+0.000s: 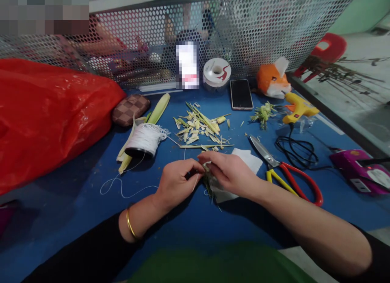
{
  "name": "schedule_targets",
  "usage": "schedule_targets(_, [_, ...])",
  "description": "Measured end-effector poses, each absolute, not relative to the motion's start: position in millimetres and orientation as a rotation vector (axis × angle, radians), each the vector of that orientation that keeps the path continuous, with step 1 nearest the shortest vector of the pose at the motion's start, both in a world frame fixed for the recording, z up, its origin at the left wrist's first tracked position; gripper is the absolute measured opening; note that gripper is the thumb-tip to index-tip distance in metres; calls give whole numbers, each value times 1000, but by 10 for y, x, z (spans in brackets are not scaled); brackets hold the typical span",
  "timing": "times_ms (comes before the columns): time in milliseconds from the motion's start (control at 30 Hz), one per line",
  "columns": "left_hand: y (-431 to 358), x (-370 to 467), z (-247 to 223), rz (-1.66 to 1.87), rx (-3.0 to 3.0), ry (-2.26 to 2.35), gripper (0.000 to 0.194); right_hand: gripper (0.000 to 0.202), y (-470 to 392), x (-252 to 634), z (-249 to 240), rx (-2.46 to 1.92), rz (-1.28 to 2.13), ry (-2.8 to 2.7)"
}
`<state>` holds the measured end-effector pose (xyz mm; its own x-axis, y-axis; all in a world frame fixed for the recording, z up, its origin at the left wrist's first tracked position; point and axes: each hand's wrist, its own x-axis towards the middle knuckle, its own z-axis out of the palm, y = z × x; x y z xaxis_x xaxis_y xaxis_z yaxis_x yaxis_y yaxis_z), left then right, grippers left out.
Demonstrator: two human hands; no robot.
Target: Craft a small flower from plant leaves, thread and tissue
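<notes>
My left hand (176, 180) is closed in a pinch, with a thin white string (195, 182) coming out below its thumb and finger. Close against it, my right hand (233, 173) bends its fingers around a small bundle of green plant pieces (208, 187), mostly hidden by the fingers. Under and behind the right hand lies a white tissue (248, 161). To the left, a spool of white string (146, 138) rests against pale green corn husks (159, 109), its loose thread curling over the blue table (100, 230). Cut husk scraps (199, 130) are heaped beyond my hands.
Red-and-yellow-handled shears (274, 163) lie right of my hands. Further right are a yellow glue gun (300, 108), its black cord and a purple box (359, 171). A phone (241, 94), a ribbon roll (217, 75) and a perforated metal screen (252, 27) stand behind; a red bag (51, 120) fills the left.
</notes>
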<state>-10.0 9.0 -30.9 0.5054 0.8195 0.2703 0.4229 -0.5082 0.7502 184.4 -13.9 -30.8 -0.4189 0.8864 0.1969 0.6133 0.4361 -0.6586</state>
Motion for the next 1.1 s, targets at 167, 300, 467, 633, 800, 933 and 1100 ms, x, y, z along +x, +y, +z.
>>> schedule_targets(167, [72, -130, -318, 935, 2559, 945, 12, 23, -143, 1812, -327, -1321, 528, -2319])
schedule_targets(300, [34, -125, -329, 965, 2829, 890, 12, 22, -142, 1791, -333, -1329, 502, -2293])
schedule_targets(467, [26, -113, -337, 913, 2896, 957, 18, 21, -160, 1788, -311, -1333, 518, -2268])
schedule_targets(633, [43, -103, -317, 905, 2911, 1015, 20, 26, -180, 1782, -301, -1369, 565, -2268])
schedule_targets(800, [36, -85, -294, 1039, 3010, 808, 17, 23, -171, 1787, -283, -1275, 681, -2100])
schedule_targets(933, [42, -86, -309, 1052, 2999, 765, 15, 25, -148, 1796, -297, -1220, 706, -2031])
schedule_targets(1100, [52, -89, -320, 1049, 2981, 727, 14, 26, -142, 1795, -318, -1335, 765, -2084])
